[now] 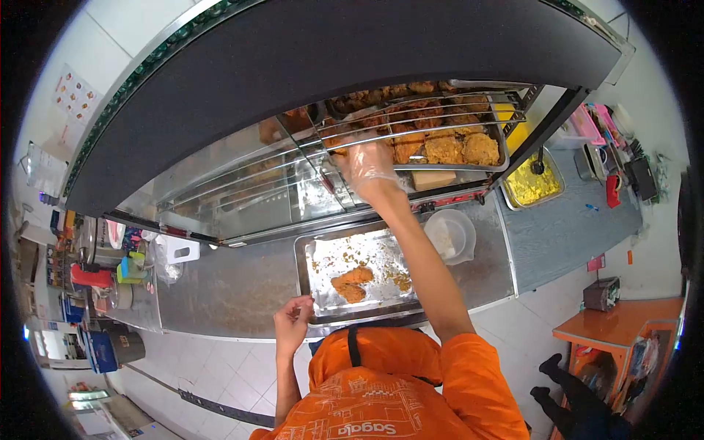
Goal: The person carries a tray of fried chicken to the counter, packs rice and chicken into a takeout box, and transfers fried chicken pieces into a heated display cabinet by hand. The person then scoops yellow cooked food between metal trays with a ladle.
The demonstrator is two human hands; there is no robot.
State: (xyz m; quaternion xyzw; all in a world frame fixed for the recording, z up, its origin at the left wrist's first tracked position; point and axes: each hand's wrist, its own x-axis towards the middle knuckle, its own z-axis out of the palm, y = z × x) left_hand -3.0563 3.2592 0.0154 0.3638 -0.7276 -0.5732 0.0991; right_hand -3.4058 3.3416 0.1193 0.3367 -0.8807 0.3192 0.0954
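My right hand point(368, 163), in a clear plastic glove, reaches into the glass-fronted display case among pieces of fried chicken point(444, 149). Its fingertips are hidden by the wire rack and the food, so I cannot tell whether they grip a piece. Below, on the counter, a metal tray point(381, 302) holds two fried chicken pieces point(352, 284) and scattered crumbs. My bare left hand point(293, 319) is at the tray's near left corner with its fingers curled in. Whether it grips the rim there is unclear.
A wire rack point(433, 121) crosses the case's opening under its dark hood point(352, 55). Right of the tray stands a translucent plastic tub point(458, 236). A pan of yellow food point(534, 182) is farther right. A white plastic holder point(182, 249) is on the left.
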